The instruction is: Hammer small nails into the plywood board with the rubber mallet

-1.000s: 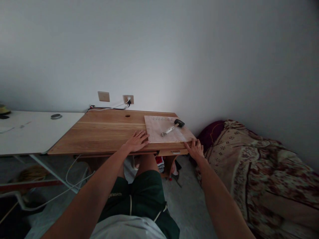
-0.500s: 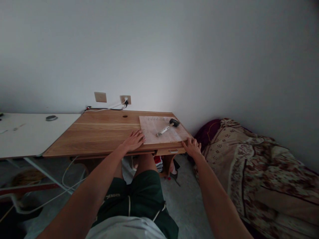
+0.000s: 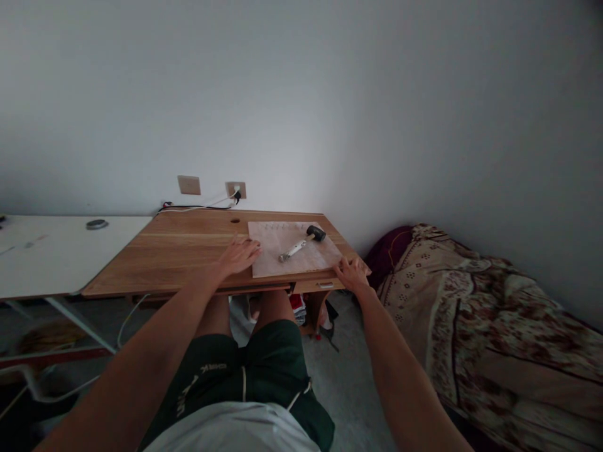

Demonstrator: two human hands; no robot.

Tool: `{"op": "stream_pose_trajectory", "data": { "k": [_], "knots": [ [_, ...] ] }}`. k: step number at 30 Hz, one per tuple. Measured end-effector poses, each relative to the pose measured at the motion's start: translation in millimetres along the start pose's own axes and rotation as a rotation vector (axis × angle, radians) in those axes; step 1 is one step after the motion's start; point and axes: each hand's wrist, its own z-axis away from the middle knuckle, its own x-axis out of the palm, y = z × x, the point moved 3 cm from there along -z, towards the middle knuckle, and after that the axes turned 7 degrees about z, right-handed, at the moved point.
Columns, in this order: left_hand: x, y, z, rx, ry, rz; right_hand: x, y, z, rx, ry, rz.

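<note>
Grey-white wall (image 3: 282,107) fills the back of the view, and to the right a heap under a flower-patterned cover (image 3: 475,301) takes up much of that side. Brown wood makes the tabletop (image 3: 188,251), which runs along the foot of the wall, a shallow drawer (image 3: 318,286) under its near right part.

On the right half of the tabletop a pale board (image 3: 271,267) lies flat, its near edge roughly in line with the tabletop's front, its left and right edges leading away from the person. It sits between the two hands.

Across the board rests a mallet (image 3: 298,247), its long axis slanting from near left to far right: the black head points towards the wall, the light handle comes back to end near the middle of the board's front half. That handle end is nearer the left side, the head further to the right.

The left hand (image 3: 240,253) lies flattened at the board's left edge, fingertips over it, its grip released. The right hand (image 3: 352,274) is at the near right corner, thumb by the board and fingers spread on the tabletop's end, its grip released too. Neither touches the mallet; the left is closer to its handle.

Smallest are pieces (image 3: 277,226) in a row along the board's far edge, too small to identify.
</note>
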Motion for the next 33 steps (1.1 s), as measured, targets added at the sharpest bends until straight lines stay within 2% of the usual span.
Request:
{"op": "stream_pose_trajectory", "data": {
  "k": [4, 9, 13, 17, 22, 26, 29, 33],
  "knots": [
    [-17, -17, 6, -0.047, 0.005, -0.089, -8, -15, 9, -0.095, 0.115, -0.018],
    [-30, -40, 20, -0.099, -0.051, -0.161, -24, -25, 3, -0.224, 0.166, -0.062],
    [-23, -45, 24, -0.097, -0.054, -0.101, -31, -43, -14, -0.219, 0.163, -0.089],
    [-3, -49, 21, -0.223, -0.040, -0.055, -28, -74, -23, -0.274, 0.102, -0.103],
    [14, -54, 19, -0.323, -0.182, -0.011, -29, -92, -29, -0.251, 0.078, -0.109],
    [3, -54, 11, -0.325, -0.197, -0.070, -33, -91, -32, -0.216, 0.078, -0.112],
    [-8, -53, 0, -0.368, -0.256, -0.105, -36, -92, -34, -0.183, 0.064, -0.113],
    [-12, -51, -13, -0.378, -0.307, -0.117, -45, -94, -40, -0.160, 0.019, -0.112]
  ]
}}
